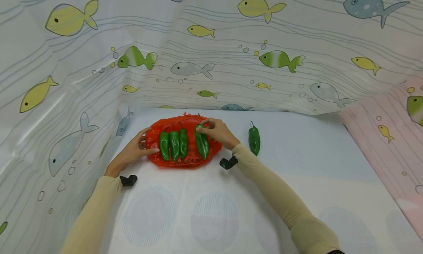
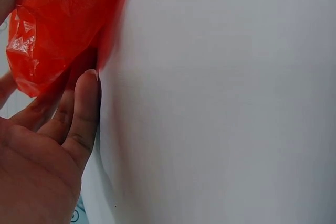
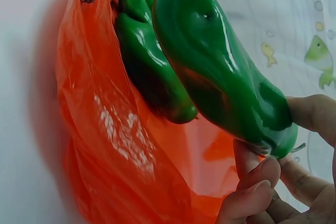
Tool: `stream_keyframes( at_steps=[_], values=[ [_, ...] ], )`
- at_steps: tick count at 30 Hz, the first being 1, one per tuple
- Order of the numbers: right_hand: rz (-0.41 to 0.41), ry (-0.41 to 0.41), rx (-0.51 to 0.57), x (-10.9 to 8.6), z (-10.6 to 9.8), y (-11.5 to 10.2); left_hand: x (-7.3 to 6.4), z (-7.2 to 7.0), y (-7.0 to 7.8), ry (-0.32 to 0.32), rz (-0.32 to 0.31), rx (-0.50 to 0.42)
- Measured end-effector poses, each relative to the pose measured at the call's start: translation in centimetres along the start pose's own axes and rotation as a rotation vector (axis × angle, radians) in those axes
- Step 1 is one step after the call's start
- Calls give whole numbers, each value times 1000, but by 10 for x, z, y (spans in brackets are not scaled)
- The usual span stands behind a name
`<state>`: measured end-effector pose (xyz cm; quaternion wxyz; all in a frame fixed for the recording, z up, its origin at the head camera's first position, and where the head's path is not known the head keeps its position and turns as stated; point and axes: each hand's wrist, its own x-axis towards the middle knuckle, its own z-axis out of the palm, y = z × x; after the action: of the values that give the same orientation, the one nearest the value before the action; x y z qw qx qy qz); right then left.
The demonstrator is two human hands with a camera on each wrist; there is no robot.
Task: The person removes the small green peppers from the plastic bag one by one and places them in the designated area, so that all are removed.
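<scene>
Near the back of the table, a red plastic bag point(image 1: 195, 162) lies spread with three green peppers point(image 1: 174, 145) side by side on it. My right hand point(image 1: 216, 131) pinches another green pepper point(image 1: 202, 145) by its stem end, thumb and fingertips around it. In the right wrist view this held pepper point(image 3: 210, 61) is tilted over the bag, its stem by the fingers. At the bag's left edge is my left hand point(image 1: 135, 149), thumb and fingers spread and touching the plastic. The left wrist view shows its fingers point(image 2: 84, 103) loosely extended under the bag's edge.
A single green pepper point(image 1: 254, 139) lies on the white table point(image 1: 297, 147) to the right of the bag. A fish-printed sheet point(image 1: 231, 81) hangs behind the table and along its left side; a pink section point(image 1: 380, 114) borders the right.
</scene>
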<state>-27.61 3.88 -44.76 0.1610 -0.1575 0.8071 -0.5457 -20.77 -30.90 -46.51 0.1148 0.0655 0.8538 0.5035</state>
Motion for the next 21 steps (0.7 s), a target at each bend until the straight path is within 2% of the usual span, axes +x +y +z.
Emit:
stream_keyframes(
  at_steps=[9,12,16,21],
  values=[
    [20,24,4,-8,-12,-1,-3,1,1,-8,-12,3],
    [22,28,8,-9,-18,0,-2,1,1,-6,-18,-21],
    [12,35,12,-12,-25,1,-1,1,1,-2,-23,-41],
    [-10,33,31,-17,-32,4,-1,1,2,-10,-28,-24]
  ],
)
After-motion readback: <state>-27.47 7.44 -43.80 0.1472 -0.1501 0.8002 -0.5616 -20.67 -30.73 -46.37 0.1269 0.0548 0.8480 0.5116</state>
